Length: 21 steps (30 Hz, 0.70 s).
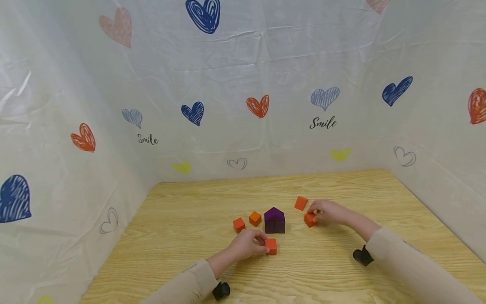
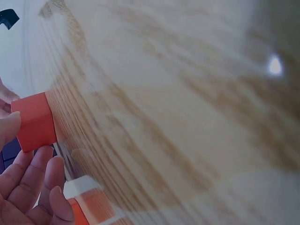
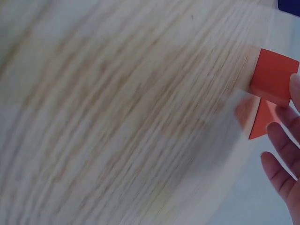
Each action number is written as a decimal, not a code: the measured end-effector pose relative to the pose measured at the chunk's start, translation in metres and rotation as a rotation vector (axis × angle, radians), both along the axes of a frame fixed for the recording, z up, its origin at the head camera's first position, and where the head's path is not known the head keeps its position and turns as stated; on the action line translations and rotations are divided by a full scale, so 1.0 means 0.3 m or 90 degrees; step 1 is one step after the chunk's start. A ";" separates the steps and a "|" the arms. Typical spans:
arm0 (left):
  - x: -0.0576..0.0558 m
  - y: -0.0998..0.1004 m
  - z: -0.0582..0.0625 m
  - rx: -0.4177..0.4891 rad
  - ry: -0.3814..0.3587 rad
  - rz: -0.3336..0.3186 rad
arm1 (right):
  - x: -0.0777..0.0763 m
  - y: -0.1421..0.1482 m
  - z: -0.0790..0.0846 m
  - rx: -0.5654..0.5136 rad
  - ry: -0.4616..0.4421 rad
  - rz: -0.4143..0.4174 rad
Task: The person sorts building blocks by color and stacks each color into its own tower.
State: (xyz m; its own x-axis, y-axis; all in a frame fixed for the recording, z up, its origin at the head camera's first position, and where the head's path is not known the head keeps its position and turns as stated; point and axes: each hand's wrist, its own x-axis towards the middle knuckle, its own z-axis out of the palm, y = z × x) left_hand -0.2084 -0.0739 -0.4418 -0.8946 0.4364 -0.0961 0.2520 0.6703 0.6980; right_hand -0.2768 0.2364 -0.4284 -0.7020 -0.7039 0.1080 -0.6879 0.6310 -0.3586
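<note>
My left hand (image 1: 247,244) pinches a red-orange cube (image 1: 271,246) between thumb and fingers, in front of a small purple block structure (image 1: 274,226). The left wrist view shows this cube (image 2: 33,122) close up, with the thumb on one side and the fingertips below. To the right, my right hand (image 1: 327,212) holds another red-orange cube (image 1: 309,219) by its fingertips. In the right wrist view that cube (image 3: 275,77) appears at the right edge. Behind it lies one more red-orange block (image 1: 301,203). The purple structure has a pointed top above dark square-faced blocks.
A red-orange cube (image 1: 239,225) and an orange cube (image 1: 255,218) stand left of the purple structure, just beyond my left hand. They all rest on a wood-grain table (image 1: 182,236). A white sheet with printed hearts (image 1: 235,143) hangs around its back and sides.
</note>
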 end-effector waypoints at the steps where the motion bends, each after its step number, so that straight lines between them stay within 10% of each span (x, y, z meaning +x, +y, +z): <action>1: 0.000 0.001 0.000 -0.002 0.002 0.000 | 0.008 -0.003 0.000 0.005 -0.001 -0.001; 21: -0.005 0.000 -0.009 -0.009 0.002 0.001 | 0.159 -0.116 -0.005 -0.018 0.000 -0.012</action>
